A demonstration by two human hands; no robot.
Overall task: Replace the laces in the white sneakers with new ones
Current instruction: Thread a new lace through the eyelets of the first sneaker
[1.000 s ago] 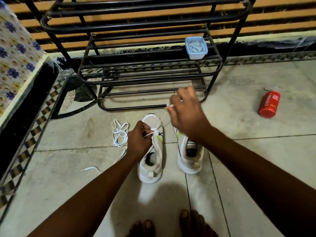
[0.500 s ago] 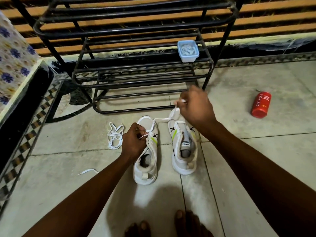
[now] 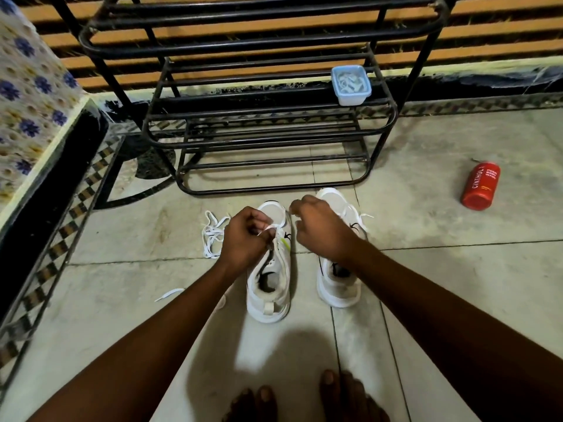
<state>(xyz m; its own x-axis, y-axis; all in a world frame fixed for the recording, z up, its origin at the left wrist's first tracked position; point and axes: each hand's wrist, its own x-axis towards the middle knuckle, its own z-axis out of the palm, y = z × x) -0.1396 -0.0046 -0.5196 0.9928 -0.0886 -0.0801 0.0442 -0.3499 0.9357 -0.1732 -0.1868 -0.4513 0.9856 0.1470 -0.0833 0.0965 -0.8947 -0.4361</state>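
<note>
Right hand (image 3: 320,228) has dropped back beside left hand (image 3: 243,239), both pinching the lace (image 3: 272,227) over the left sneaker (image 3: 269,287), lacing mid-way.

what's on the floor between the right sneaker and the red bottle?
Head view: bare floor tile between the right sneaker and red bottle; only a lace end pokes out beside the shoe.

A floor of pale grey tiles (image 3: 457,269) is crossed by dark grout lines and bordered by a checkered mosaic strip (image 3: 61,229). A black tubular metal shoe rack (image 3: 262,117) is set against a wall of orange and dark horizontal slats (image 3: 502,28). A floral-patterned cloth (image 3: 27,95) is seen at left. Dim light is cast from above.
</note>
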